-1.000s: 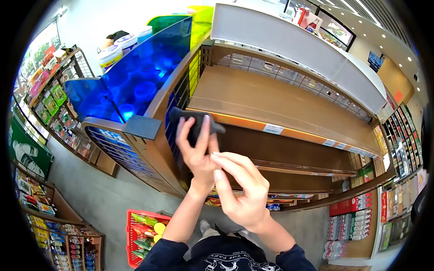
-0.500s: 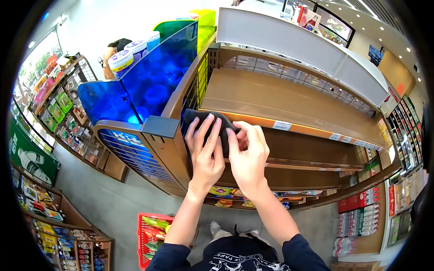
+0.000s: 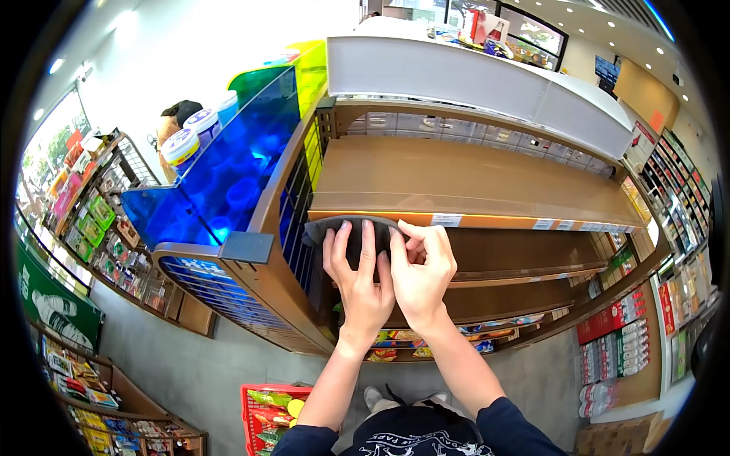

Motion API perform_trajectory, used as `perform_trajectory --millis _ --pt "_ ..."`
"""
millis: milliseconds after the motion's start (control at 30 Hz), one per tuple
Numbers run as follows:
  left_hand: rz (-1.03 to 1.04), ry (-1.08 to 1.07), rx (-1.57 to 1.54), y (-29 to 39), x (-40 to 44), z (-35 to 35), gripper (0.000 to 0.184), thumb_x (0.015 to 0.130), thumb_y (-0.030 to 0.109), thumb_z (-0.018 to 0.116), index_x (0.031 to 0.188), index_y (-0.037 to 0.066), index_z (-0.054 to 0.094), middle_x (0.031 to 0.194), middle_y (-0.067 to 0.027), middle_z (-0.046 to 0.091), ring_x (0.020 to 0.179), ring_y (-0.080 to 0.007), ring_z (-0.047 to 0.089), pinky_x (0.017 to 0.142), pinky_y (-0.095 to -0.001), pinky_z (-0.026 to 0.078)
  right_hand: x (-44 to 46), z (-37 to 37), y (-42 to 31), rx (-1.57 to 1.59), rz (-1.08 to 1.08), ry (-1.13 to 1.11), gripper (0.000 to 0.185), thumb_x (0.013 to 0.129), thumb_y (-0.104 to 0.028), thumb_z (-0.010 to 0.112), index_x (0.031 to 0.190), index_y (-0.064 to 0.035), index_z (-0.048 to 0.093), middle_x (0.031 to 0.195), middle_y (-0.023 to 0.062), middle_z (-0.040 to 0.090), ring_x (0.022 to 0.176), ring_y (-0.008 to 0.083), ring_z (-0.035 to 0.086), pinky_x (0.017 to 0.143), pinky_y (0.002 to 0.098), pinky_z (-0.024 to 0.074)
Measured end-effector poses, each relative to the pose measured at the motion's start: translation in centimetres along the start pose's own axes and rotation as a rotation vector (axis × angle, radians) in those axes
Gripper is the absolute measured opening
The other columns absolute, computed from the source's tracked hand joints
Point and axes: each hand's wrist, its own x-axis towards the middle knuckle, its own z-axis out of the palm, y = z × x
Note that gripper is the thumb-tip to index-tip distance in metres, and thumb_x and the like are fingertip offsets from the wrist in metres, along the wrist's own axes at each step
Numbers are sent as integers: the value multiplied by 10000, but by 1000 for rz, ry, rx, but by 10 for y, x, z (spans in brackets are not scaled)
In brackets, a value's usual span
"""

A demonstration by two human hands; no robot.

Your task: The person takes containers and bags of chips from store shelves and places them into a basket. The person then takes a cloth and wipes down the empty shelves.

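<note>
A dark grey piece of cloth (image 3: 356, 242) is held up in front of the brown shelf unit, near its left end. My left hand (image 3: 359, 292) lies against the near side of the cloth with its fingers spread upward and its thumb pressed to it. Beside it, my right hand (image 3: 422, 273) pinches the cloth's right upper edge between thumb and forefinger, the other fingers curled. Behind the cloth, the bare brown shelf (image 3: 471, 171) has an orange strip with price labels (image 3: 446, 220). The far side of the cloth is hidden.
A blue see-through bin (image 3: 243, 175) with white tubs (image 3: 181, 147) adjoins the shelf at left. On the floor below stands a red basket (image 3: 247, 414) of bagged snacks. Bottled drinks (image 3: 631, 342) stand at right. A person (image 3: 167, 129) is partly visible behind the tubs.
The view has shifted, and both hands and the cloth sit lower and slightly right in it. The cloth's upper edge is now spread wider and rounder. Both hands remain on it.
</note>
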Motion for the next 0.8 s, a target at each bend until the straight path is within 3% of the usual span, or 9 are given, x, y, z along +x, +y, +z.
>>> perform_trajectory --millis 200,400,500,567,667,800 --pt "-7 -49 -6 18 -2 8 569 839 36 634 1391 69 498 1444 -203 299 1354 -453 225 1116 -539 198 4 -17 6 -4 32 36 129 792 9 737 901 -27 680 707 22 522 503 85 485 448 243 409" --pt "5 -55 -31 30 -5 18 549 833 18 616 1370 53 508 1419 -224 303 1331 -478 225 1106 -546 229 9 -31 13 -1 34 61 125 795 2 745 897 -25 678 711 16 510 506 69 462 443 234 397" --pt "-13 -62 -29 37 -6 22 542 824 23 619 1357 51 524 1417 -207 329 1334 -470 225 1107 -554 220 13 -38 13 36 130 59 131 769 13 754 871 -25 682 708 24 528 568 103 490 493 262 418" --pt "-13 -66 21 42 -6 22 541 819 27 621 1352 53 531 1415 -195 346 1338 -465 222 1106 -560 214 16 -41 21 -65 -4 73 137 736 25 759 838 -27 685 707 36 555 645 157 508 566 301 432" --pt "-7 -61 100 47 -5 23 535 812 37 621 1341 56 544 1412 -174 371 1350 -463 213 1107 -578 198 18 -47 23 -94 -10 61 142 714 31 761 818 -30 686 704 43 572 689 198 510 617 327 430" --pt "23 -88 100 51 -3 22 552 808 -15 610 1352 43 535 1392 -176 398 1396 -474 177 1119 -564 202 21 -53 25 -67 -1 60 140 720 33 761 822 -29 687 704 41 575 682 188 511 609 320 430"
